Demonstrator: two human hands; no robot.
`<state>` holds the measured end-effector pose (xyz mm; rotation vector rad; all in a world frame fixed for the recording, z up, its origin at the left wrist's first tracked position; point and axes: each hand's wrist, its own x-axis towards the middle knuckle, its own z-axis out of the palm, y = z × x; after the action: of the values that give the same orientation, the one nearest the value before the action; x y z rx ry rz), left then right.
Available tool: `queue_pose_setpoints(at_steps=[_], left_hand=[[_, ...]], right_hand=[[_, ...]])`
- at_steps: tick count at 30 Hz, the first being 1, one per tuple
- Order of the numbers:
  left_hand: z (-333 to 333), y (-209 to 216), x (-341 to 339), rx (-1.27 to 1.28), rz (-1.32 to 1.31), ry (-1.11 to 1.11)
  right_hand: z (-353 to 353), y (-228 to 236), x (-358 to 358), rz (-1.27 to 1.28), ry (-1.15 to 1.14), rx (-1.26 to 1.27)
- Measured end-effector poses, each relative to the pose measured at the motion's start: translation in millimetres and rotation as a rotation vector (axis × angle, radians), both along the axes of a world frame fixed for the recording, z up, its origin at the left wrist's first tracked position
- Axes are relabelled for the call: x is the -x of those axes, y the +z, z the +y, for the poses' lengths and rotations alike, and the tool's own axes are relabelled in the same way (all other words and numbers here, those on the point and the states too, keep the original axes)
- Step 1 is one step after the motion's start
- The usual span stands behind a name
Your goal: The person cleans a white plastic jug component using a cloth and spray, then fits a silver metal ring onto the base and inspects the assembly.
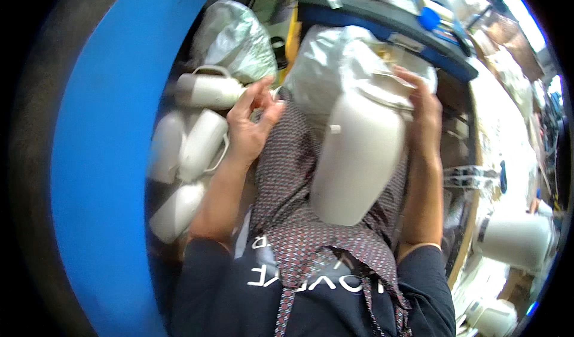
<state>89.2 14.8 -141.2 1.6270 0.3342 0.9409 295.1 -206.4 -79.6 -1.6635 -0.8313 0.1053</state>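
A large off-white vacuum jug body leans over my lap, its collar end pointing up and away from me. My right hand grips it at the collar on its right side. A small stub sticks out of the jug's wall. To the left, my left hand is raised above my thigh with its fingers curled and thumb facing them. Something small and whitish shows at those fingertips, too blurred to name. Beside that hand lies a white jug with a handle, and below it another handled jug.
More white jugs lie at the left, along a blue panel. Plastic bags stand beyond my hands, below a dark bench. At the right are wrapped material and a white jug.
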Motion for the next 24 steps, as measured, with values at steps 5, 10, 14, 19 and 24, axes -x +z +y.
queue_pose_setpoints(at_steps=[5,10,14,19,24], left_hand=[[-58.9,93.8,-60.0,-0.047,0.259,-0.391],[-51.6,120.5,-60.2,-0.332,0.070,-0.491],[-49.4,124.7,-76.6,0.144,-0.187,-1.255],[-56.4,102.3,-105.3,0.050,-0.037,-1.094],[-49.1,99.5,-130.3,0.126,0.008,-0.880]], right_hand=[[2.8,35.2,63.0,-0.378,0.210,-0.071],[-95.1,19.8,38.7,-0.068,0.114,-0.461],[-110.1,36.7,20.2,-0.233,-0.054,-0.315],[-36.7,65.3,26.1,-0.648,0.300,-0.002],[-0.2,49.3,-19.9,-0.275,0.563,-0.083]])
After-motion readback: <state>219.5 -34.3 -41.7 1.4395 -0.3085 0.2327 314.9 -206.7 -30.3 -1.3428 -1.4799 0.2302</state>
